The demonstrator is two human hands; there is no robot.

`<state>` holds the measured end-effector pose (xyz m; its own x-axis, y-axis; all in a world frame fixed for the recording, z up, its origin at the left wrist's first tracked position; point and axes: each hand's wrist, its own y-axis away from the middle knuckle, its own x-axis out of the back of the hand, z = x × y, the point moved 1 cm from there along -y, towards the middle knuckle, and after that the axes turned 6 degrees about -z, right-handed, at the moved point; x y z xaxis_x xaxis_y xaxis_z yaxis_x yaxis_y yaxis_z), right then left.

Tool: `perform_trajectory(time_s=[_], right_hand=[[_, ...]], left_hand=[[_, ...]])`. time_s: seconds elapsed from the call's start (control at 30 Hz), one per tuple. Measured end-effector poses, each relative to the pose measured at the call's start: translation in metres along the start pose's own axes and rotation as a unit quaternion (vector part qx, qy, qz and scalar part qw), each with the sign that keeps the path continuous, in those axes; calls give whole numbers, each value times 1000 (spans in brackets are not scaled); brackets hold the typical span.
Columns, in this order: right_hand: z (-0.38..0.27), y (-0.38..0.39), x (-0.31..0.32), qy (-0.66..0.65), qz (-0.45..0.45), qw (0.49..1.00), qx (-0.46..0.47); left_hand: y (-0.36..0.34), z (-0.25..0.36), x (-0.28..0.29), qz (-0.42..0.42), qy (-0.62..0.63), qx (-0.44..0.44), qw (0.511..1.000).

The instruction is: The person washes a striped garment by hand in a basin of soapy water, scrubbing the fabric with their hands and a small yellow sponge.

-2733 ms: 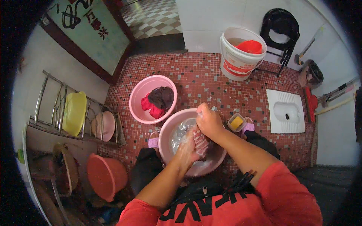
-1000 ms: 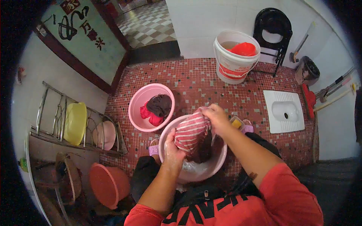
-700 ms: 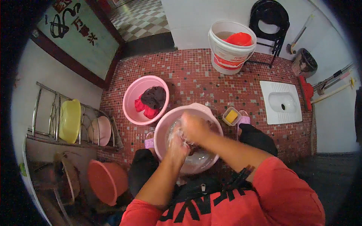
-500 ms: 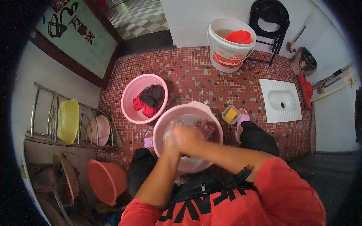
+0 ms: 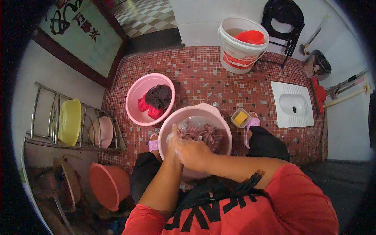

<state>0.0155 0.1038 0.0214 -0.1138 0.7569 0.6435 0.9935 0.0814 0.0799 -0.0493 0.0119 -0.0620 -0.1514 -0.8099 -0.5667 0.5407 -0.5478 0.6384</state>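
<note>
My left hand [image 5: 171, 144] and my right hand [image 5: 192, 154] press together over the near left part of a pink basin [image 5: 164, 129]. White suds cling to the left hand. One of its digits points up, while its other fingers are mostly hidden. The right hand is closed against it, and whatever lies between the two palms is out of sight. Beside my hands, a wet striped reddish garment [image 5: 209, 137] lies bunched in cloudy water in the basin.
A second pink basin [image 5: 131, 98] with dark and red clothes stands at far left. A soap box [image 5: 239, 117] with a yellow bar sits by my right slipper. Beyond are a white bucket [image 5: 231, 55] with a red scoop and a squat toilet [image 5: 293, 105]. A metal rack [image 5: 55, 145] holds basins.
My hands have shifted slightly left and toward me, and their blur has lessened. More of the striped garment now shows in the basin, spread further left.
</note>
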Motion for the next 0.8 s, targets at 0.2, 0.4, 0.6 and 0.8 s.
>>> perform_trajectory(time_s=[0.2, 0.4, 0.6, 0.8], right_hand=[[68, -33, 27, 32, 79, 987, -134], [20, -6, -20, 43, 63, 997, -14], [67, -37, 41, 21, 83, 988, -127], [55, -27, 75, -118, 59, 987, -93]], left_hand=[[30, -18, -77, 68, 72, 89, 991], [36, -6, -68, 90, 70, 20, 993], [48, -3, -110, 140, 90, 73, 983], [20, 34, -50, 50, 134, -28, 989]])
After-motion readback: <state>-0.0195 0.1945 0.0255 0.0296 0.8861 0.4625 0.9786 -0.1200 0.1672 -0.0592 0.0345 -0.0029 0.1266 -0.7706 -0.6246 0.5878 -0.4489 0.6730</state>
